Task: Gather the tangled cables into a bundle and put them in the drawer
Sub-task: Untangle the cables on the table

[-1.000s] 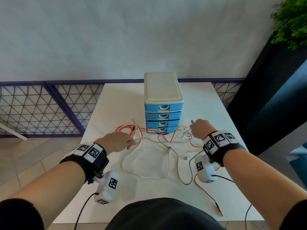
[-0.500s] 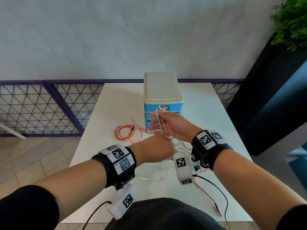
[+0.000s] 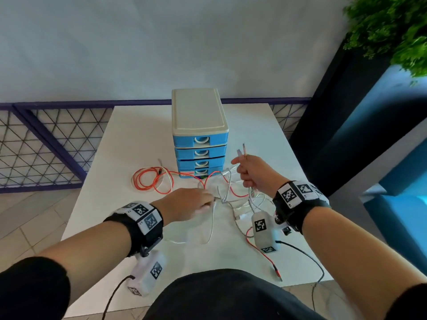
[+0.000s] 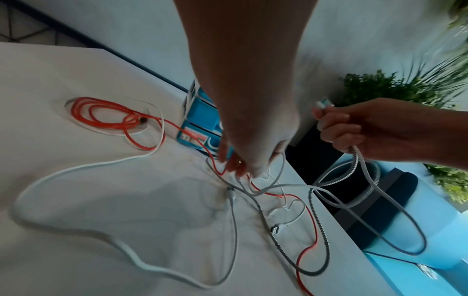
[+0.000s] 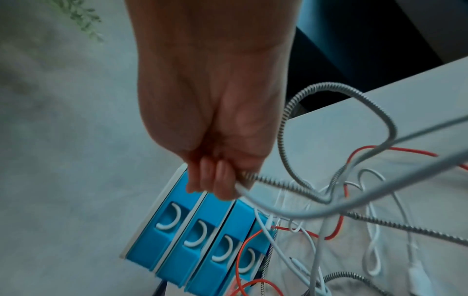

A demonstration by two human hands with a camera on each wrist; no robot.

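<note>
A tangle of white, grey braided and orange cables (image 3: pixel 221 195) lies on the white table (image 3: pixel 129 139) before a small blue drawer unit (image 3: pixel 199 135) with all drawers closed. My right hand (image 3: pixel 250 174) is raised to the right of the unit and grips the braided and grey cables (image 5: pixel 278 184), their plug ends sticking up from the fist. My left hand (image 3: pixel 191 203) is low over the tangle, its fingertips (image 4: pixel 240 166) pinching cable strands. An orange coil (image 3: pixel 147 181) lies at the left.
A purple mesh railing (image 3: pixel 46 144) stands past the table's left side. A dark planter with green leaves (image 3: pixel 392 31) is at the right. An orange cable end (image 3: pixel 276 271) lies near the table's front right edge. The wrist cameras' black leads hang off the front.
My right hand moved from in front of the drawers out to the right, still holding cable ends. My left hand has dropped from beside it to the tangle on the table.
</note>
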